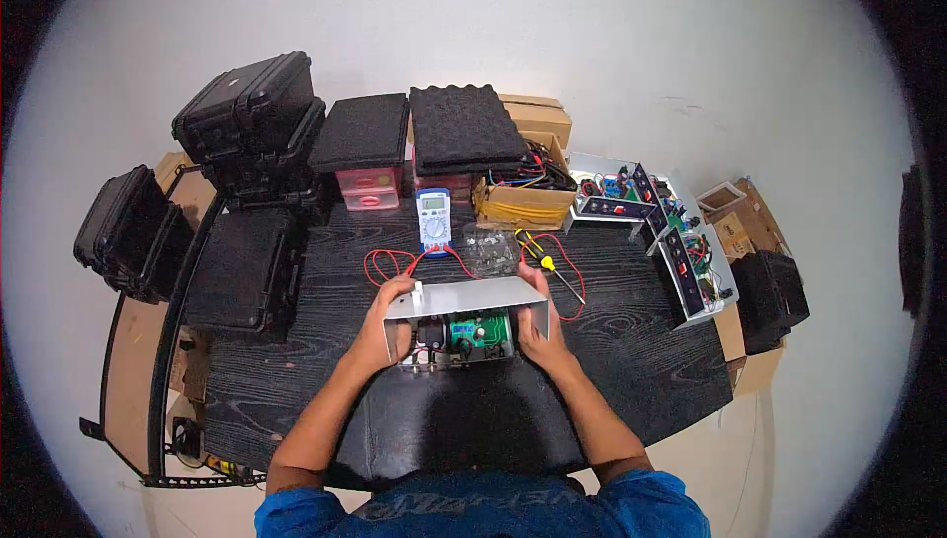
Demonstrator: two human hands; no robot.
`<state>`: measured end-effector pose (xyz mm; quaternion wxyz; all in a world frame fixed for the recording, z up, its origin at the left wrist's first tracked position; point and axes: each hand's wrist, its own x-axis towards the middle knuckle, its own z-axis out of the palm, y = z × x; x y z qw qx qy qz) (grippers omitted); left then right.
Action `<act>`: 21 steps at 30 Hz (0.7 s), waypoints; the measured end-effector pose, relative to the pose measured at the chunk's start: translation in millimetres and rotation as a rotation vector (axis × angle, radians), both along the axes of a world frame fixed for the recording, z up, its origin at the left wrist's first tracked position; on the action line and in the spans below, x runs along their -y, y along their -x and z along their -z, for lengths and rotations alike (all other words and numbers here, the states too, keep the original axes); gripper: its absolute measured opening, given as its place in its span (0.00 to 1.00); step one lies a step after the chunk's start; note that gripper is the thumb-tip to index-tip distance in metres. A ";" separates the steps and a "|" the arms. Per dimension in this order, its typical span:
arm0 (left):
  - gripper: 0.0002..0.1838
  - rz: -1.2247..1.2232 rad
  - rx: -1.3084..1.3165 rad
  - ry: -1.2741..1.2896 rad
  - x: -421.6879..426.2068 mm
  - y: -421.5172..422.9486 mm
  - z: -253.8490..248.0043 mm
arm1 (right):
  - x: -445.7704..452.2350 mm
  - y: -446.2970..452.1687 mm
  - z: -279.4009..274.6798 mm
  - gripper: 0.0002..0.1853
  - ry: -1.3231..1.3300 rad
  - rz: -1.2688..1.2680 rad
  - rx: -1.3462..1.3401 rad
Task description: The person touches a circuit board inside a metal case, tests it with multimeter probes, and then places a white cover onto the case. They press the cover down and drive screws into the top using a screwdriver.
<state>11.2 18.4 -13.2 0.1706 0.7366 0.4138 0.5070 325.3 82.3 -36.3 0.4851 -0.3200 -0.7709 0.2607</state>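
A grey metal cover (pixel 464 295), bent down at both sides, is between my hands at the middle of the table. My left hand (pixel 379 329) is closed round its left side, with the thumb near a small white piece on the top edge. Gripping the right side is my right hand (pixel 541 326), its fingers partly hidden by the metal. Below the cover's front edge shows an electronic unit with a green circuit board (pixel 485 333), dark parts and wires. I cannot tell whether the cover touches the unit.
Behind the cover are a multimeter (pixel 434 220) with red leads, a clear parts case (pixel 490 250) and a yellow-black screwdriver (pixel 548 264). Opened electronic units (pixel 681 260) stand right. Black hard cases (pixel 242 267) are left; a cardboard box of cables (pixel 525 205) is at the back.
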 end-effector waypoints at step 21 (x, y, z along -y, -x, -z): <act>0.29 -0.230 0.006 0.029 -3.7 0.2 23.9 | -16.3 14.3 38.3 0.38 -0.107 0.085 0.064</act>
